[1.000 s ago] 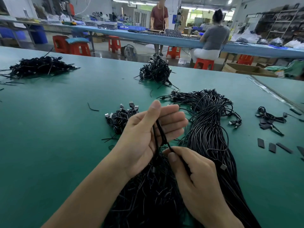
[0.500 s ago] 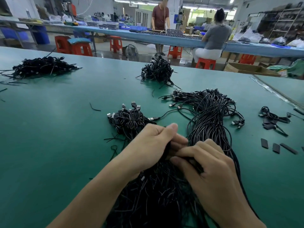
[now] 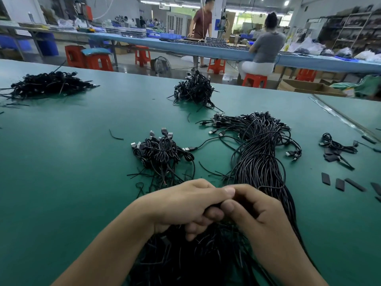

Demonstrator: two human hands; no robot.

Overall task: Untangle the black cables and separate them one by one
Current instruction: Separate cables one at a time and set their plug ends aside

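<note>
1. Black cables [image 3: 195, 263] lie in a tangled mass at the near edge of the green worktop [image 3: 61, 193], right under the hands, likely so strands can be drawn out without reaching.
2. Left hand [image 3: 181, 205] curls its fingers [image 3: 214, 213] round a few strands; right hand [image 3: 263, 221] pinches at the same spot, seemingly to work one cable free.
3. Just beyond, a small coiled pile [image 3: 160, 151] at left and a long bundle [image 3: 259, 162] at right look like sorted output.
4. Farther off, a middle heap [image 3: 193, 89] and a left heap [image 3: 47, 83] sit well apart, out of the way.
</note>
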